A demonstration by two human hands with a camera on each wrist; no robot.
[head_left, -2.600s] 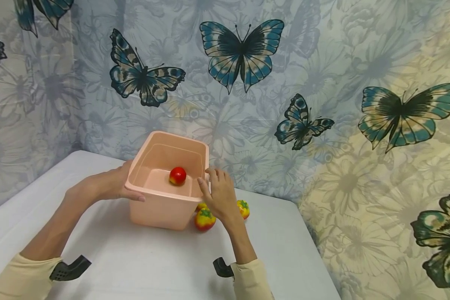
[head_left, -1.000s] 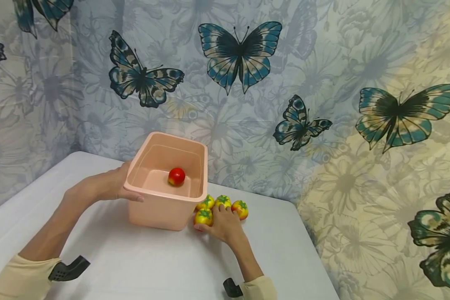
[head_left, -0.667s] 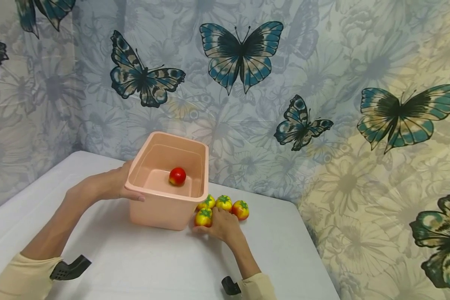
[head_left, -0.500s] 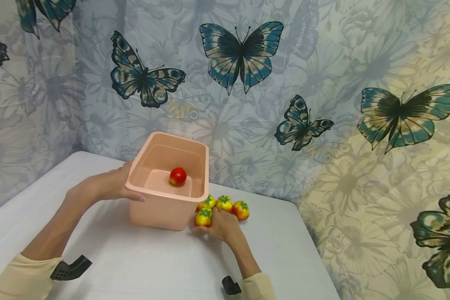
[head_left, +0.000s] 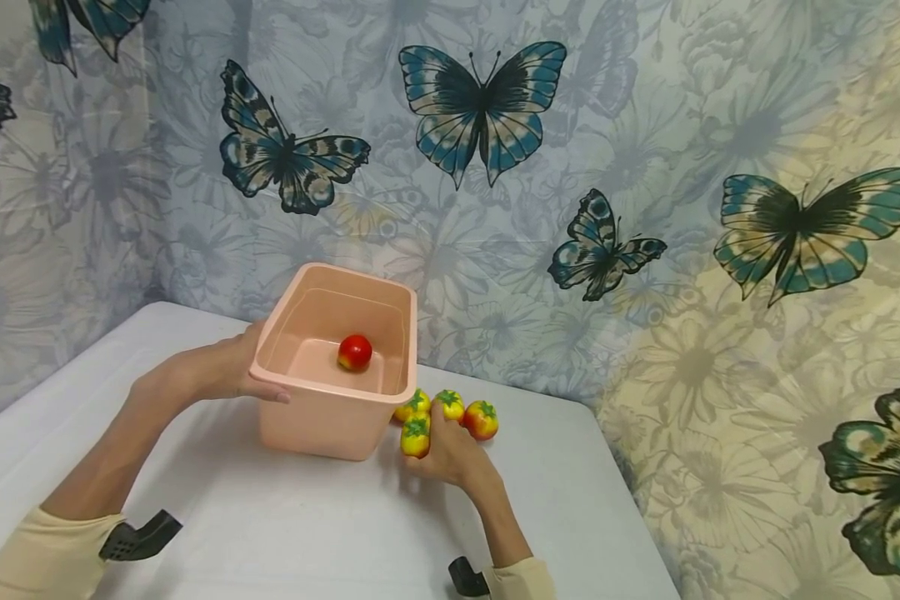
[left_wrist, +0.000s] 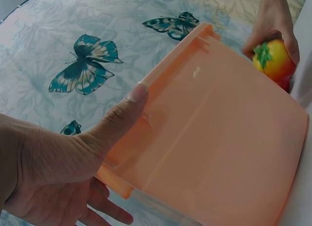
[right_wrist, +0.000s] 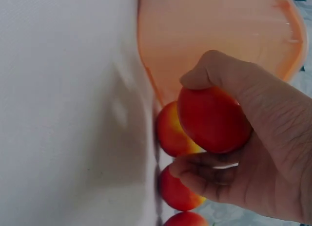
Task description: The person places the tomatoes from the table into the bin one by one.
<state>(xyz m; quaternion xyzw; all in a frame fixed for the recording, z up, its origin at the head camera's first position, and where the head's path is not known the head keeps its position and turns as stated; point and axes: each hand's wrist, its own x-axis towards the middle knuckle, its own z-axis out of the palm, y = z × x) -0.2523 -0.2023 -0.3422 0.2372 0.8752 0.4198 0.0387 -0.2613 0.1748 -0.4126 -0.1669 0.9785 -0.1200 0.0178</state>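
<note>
A peach-coloured plastic bin [head_left: 315, 425] stands tilted slightly on the white table, with one red tomato [head_left: 355, 353] inside. My left hand [head_left: 228, 367] holds the bin's left rim, the thumb [left_wrist: 122, 114] lying along the outer wall. To the bin's right, my right hand [head_left: 450, 450] grips a red-and-yellow tomato [head_left: 416, 436] with a green leafy top. The right wrist view has this tomato [right_wrist: 212, 120] between thumb and fingers, in front of the other fruit. Three more tomatoes sit close behind: one [head_left: 414, 405] beside the bin, one [head_left: 450, 404] partly hidden by my fingers, one [head_left: 482, 420] at right.
A white cloth covers the table [head_left: 285, 525], whose right edge slants down toward the front. Behind the table hangs a fabric backdrop [head_left: 487, 250] with flowers and butterflies. A black wrist mount [head_left: 141, 536] sits at my left sleeve.
My right hand leaves the bin's right rim, reaches down to the tomatoes and takes hold of the front one. That tomato shifts slightly right and tilts. The left hand and bin keep their place.
</note>
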